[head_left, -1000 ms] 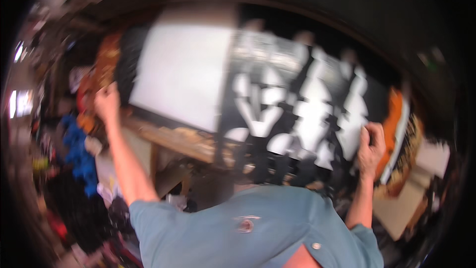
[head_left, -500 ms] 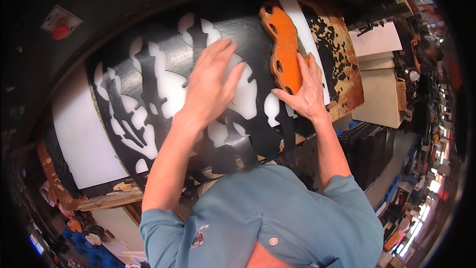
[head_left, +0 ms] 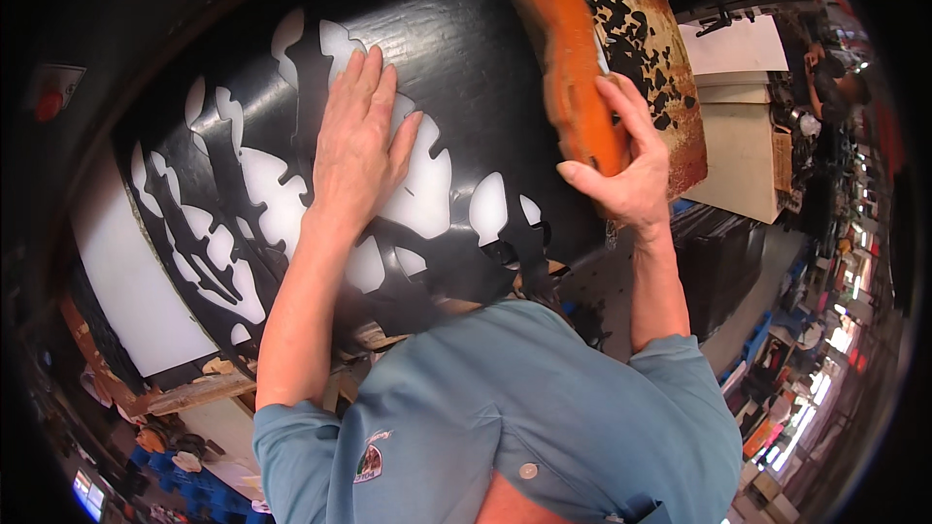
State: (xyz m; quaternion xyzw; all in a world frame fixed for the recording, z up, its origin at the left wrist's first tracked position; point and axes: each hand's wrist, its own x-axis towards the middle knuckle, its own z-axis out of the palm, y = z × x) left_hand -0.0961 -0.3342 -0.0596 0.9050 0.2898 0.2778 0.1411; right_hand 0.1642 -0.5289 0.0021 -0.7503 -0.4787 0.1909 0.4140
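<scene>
Pressing flat on the black stencil sheet (head_left: 466,68), the left hand (head_left: 357,150) lies with its fingers spread and its palm down over the white cut-out shapes near the sheet's middle. That sheet is a big dark panel with pale leaf-like openings, spread across the tabletop (head_left: 194,393), whose worn wooden edge shows below the sheet's lower left corner. A plain white board (head_left: 131,281) lies just left of the sheet, partly under it. At the sheet's right edge the right hand (head_left: 626,170) is closed around an orange block (head_left: 568,68), thumb on the near side and fingers wrapped over the far side; the block stands tilted, its lower end in the grip. Just right of the block, touching the sheet's edge, sits a rusty brown board (head_left: 660,58) flecked with black patches. Beyond that, further right of the sheet, pale boards (head_left: 743,150) are stacked.
</scene>
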